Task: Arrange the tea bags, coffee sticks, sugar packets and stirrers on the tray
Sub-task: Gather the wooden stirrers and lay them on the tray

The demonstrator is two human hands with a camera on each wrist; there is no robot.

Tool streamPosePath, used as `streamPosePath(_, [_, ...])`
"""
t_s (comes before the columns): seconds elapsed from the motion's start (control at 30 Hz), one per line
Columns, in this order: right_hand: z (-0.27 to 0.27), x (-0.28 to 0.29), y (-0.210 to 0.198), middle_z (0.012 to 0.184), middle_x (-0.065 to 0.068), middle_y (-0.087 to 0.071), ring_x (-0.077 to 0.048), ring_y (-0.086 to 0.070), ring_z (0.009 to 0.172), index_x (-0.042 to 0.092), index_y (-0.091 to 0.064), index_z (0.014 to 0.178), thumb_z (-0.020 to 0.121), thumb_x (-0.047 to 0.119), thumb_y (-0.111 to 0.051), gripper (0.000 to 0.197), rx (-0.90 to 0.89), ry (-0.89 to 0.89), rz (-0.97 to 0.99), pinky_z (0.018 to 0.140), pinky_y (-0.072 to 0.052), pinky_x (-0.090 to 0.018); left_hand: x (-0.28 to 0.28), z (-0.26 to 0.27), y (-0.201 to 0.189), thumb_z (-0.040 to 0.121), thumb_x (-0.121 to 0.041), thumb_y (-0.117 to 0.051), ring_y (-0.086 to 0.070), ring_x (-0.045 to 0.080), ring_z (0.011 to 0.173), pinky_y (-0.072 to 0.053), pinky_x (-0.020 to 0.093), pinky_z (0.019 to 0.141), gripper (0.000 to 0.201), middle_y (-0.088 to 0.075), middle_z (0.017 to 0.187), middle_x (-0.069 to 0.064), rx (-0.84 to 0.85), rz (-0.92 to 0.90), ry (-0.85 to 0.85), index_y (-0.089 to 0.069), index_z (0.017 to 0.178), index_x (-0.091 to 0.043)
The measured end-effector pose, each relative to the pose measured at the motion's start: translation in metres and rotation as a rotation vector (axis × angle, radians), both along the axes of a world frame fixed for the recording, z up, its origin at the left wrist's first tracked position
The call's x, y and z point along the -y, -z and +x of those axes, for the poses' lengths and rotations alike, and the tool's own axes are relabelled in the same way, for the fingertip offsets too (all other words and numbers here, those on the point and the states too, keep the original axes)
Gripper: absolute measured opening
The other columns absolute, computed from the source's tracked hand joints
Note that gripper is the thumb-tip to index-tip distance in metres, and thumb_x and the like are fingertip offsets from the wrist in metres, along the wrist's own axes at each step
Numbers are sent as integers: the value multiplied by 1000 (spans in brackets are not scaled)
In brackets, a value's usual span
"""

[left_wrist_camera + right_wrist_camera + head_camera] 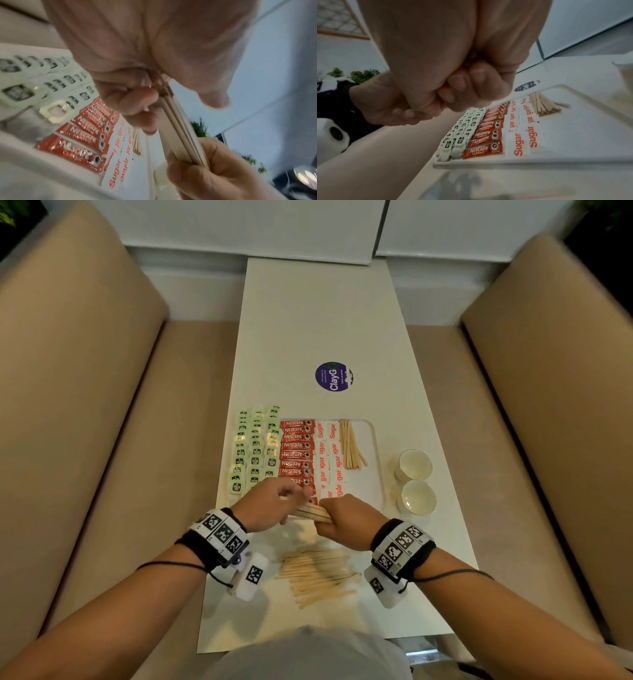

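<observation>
The step in hand is the stirrers. Both hands hold one small bundle of flat pale wooden stirrers (313,513) above the near edge of the white rectangular plastic tray (375,440): the left hand (265,503) pinches one end between curled fingers (137,100) and thumb, and the right hand (346,520) has its fingers (464,83) closed in a fist round the other end. They look to be squaring the bundle up before it goes down.

On the tray, the pale green tea bags (255,448) fill the left side in rows, the red Nescafe coffee sticks (297,451) form a column beside them, the white sugar packets with red lettering (329,455) come next, and a first fan of wooden stirrers (350,444) lies at the far right end. A loose heap of wooden stirrers (317,575) waits on the white table (318,320), near the person.

Next, the held bundle probably belongs on the bare right part of the tray, in front of the stirrers already laid there. That calls for carrying it right and forward, turning it to lie along the same line, and releasing it low so the sticks do not scatter onto the sugar packets. Two white cups (414,481) stand just right of the tray, so the right hand needs to steer wide of them.
</observation>
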State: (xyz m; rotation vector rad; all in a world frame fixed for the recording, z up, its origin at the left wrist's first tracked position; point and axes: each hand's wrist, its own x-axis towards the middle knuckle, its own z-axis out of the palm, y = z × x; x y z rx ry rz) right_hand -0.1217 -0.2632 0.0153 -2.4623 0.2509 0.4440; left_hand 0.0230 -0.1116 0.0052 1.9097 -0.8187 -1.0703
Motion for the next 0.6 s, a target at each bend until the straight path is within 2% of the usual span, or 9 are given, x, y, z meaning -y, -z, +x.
streamPosePath(0.03, [0, -2, 0, 69, 15, -51, 0, -48, 59, 26, -53, 86, 95, 25, -61, 12, 31, 48, 22, 54, -32, -12, 2, -1, 0, 88, -69, -44, -56, 18, 54, -46, 25, 50, 61, -64, 73, 7, -53, 1, -79, -72, 95, -14])
streamPosePath(0.07, [0, -5, 1, 69, 16, -50, 2, -47, 59, 27, -53, 87, 95, 27, -61, 12, 43, 93, 43, 54, -31, -12, 4, -3, 0, 91, -70, -33, -54, 18, 50, -42, 23, 47, 68, -61, 68, 9, -75, 8, -132, -70, 94, -13])
streamPosePath(0.17, [2, -17, 7, 74, 13, -57, -2, -52, 62, 25, -61, 92, 93, 34, -63, 9, 71, 202, 114, 56, -34, -15, 13, -12, 3, 97, -68, -22, -49, 19, 49, -40, 25, 46, 72, -57, 65, 12, -61, -9, -248, -67, 85, -12])
streamPosePath(0.27, [3, -21, 9, 79, 9, -59, -9, -53, 67, 20, -66, 101, 94, 36, -63, 18, 77, 247, 121, 56, -34, -16, 18, -15, 10, 107, -43, -33, -44, 17, 50, -37, 28, 51, 47, -52, 59, 1, 11, -17, -334, -61, 83, -14])
streamPosePath(0.33, [1, -19, 10, 78, 8, -58, -10, -52, 66, 21, -65, 98, 95, 38, -61, 18, 55, 241, 91, 55, -34, -17, 18, -12, 15, 103, -30, -44, -48, 16, 55, -39, 31, 56, 29, -56, 63, -5, 145, -5, -248, -61, 81, -19])
streamPosePath(0.4, [0, -18, 12, 74, 8, -57, -12, -52, 64, 24, -59, 90, 97, 39, -59, 16, 18, 236, 46, 54, -33, -20, 17, -6, 15, 97, -29, -55, -57, 12, 63, -43, 29, 60, 23, -63, 68, -7, 260, 14, -166, -63, 77, -22])
streamPosePath(0.5, [2, -20, 14, 73, 4, -58, -18, -56, 66, 22, -55, 84, 99, 36, -54, 20, 14, 278, 47, 55, -37, -26, 24, -4, 9, 97, -35, -56, -55, 8, 57, -41, 24, 56, 34, -63, 62, -8, 315, 44, -81, -66, 69, -18])
streamPosePath(0.6, [4, -24, 11, 82, 3, -61, -18, -58, 73, 24, -53, 91, 100, 41, -54, 19, 11, 305, 94, 61, -40, -28, 35, -3, 4, 97, -36, -52, -40, 10, 42, -35, 25, 47, 52, -46, 44, -7, 377, 98, -41, -50, 51, -15])
